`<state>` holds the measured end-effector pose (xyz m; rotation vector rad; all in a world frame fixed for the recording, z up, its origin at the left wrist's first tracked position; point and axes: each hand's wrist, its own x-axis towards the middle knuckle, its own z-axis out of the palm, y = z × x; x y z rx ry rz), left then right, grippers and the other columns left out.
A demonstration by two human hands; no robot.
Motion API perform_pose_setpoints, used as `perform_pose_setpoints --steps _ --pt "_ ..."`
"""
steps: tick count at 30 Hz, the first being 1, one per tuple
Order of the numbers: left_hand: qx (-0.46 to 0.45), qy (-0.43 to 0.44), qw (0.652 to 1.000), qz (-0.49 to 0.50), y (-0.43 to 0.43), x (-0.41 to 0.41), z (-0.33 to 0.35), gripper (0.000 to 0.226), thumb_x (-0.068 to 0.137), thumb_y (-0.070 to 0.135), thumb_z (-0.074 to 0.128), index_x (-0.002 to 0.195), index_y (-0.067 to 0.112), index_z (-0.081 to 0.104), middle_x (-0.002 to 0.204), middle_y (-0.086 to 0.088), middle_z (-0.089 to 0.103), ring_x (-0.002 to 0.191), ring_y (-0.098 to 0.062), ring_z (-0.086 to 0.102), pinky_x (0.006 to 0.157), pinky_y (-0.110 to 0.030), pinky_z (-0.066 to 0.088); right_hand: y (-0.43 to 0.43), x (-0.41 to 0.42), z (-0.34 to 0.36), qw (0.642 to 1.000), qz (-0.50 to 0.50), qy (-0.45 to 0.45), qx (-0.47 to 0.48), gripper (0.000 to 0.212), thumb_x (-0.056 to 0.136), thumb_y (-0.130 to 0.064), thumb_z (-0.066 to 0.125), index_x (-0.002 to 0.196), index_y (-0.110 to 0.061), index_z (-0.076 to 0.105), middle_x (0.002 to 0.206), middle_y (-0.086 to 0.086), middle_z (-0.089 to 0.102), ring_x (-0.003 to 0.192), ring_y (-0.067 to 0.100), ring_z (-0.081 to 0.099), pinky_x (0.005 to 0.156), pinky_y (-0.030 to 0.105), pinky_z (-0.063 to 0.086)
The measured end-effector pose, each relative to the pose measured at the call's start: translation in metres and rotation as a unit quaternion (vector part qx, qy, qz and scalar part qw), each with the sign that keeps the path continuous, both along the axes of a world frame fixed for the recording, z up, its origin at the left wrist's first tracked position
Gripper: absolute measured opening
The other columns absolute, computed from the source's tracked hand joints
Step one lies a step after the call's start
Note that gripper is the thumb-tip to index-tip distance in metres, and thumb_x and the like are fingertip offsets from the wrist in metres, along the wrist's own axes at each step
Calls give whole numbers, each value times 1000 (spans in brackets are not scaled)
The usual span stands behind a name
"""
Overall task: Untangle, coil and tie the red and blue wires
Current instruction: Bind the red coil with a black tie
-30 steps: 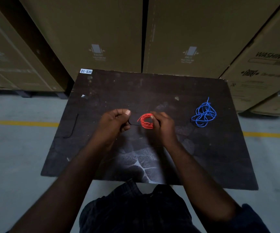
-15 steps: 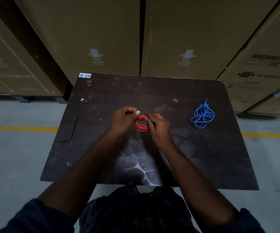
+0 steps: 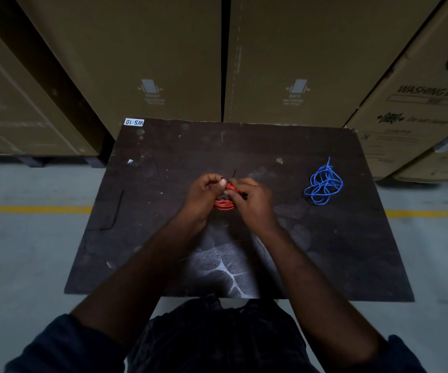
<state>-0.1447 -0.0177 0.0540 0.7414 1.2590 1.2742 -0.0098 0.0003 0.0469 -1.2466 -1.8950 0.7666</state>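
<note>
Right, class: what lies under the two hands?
The coiled red wire, held by the left hand and right hand; a black tie sticks up. Its top is covered.

Wire coil (image 3: 224,205) at table (image 3: 244,146) ctr, held btwn L hand (image 3: 204,196) & R hand (image 3: 253,201); tangled wire (image 3: 323,184) well to its R; thin strip (image 3: 116,208) near L edge; cartons (image 3: 150,63) behind table.

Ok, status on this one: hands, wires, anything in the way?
Left hand, right hand pinch red coil and black tie. Blue wire tangled, untouched, right side of table. No obstruction seen.
</note>
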Motion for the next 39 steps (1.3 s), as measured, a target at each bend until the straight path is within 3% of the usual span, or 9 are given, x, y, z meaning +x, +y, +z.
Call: perform_pose_setpoints --steps 4,7,9,13,17,21,28,35,39 --pt "-7 -50 999 6 0 0 10 11 96 15 51 89 12 59 75 -1 66 63 -5 61 60 -18 52 2 1 5 1000 -11 6 13 18 88 -19 66 102 -13 75 97 1 70 88 1 60 79 6 40" --pt "-87 -122 989 14 1 -8 10 34 98 38 42 103 9 60 89 -5 70 77 -12 67 72 -30 57 0 3 10 999 -13 43 0 18 87 -18 67 102 -14 74 96 0 69 89 0 60 80 9 42" --pt "-153 -160 975 -9 0 -11 9 48 99 46 34 102 7 61 83 -6 73 74 -14 70 65 -27 59 -2 3 13 996 -6 80 -32 19 86 -16 68 105 -16 73 95 -2 68 89 -2 60 82 13 44" --pt "-248 -255 932 -66 -2 -9 13 44 99 37 37 93 5 66 83 -13 73 72 -22 71 66 -35 59 -2 5 16 988 18 121 -97 21 84 -13 70 105 -10 73 95 -1 68 89 -3 62 82 17 46" --pt "-210 -293 933 -9 8 -10 14 27 100 18 40 102 3 62 77 -7 73 68 -14 69 73 -28 57 -1 16 18 975 42 159 -147 24 83 -7 70 107 -6 71 97 6 70 88 2 65 82 18 49" --pt "-135 -210 968 0 12 -11 22 25 99 11 41 116 9 60 68 8 70 59 -1 64 58 -15 54 -3 25 20 968 47 175 -172 25 83 -2 69 107 -2 69 95 5 68 81 -5 62 74 12 47" --pt "-35 -196 977 75 13 -2 37 15 97 9 48 101 15 62 71 3 68 68 -7 67 74 -26 57 -5 27 24 963 103 160 -190 27 84 -6 69 108 -16 69 93 3 68 82 1 61 75 18 46" --pt "-49 -210 969 117 10 -8 37 19 99 12 45 107 12 62 82 -1 61 72 -7 62 70 -20 56 -11 26 30 962 94 172 -191 28 84 -6 69 109 -17 68 92 -4 68 82 -3 61 74 15 46" --pt "-23 -214 973 88 10 -1 39 26 99 12 43 119 10 60 78 2 53 65 -2 52 60 -14 50 -13 33 31 962 79 176 -192 29 84 -5 68 110 -17 67 95 -4 69 85 -4 61 79 14 46"
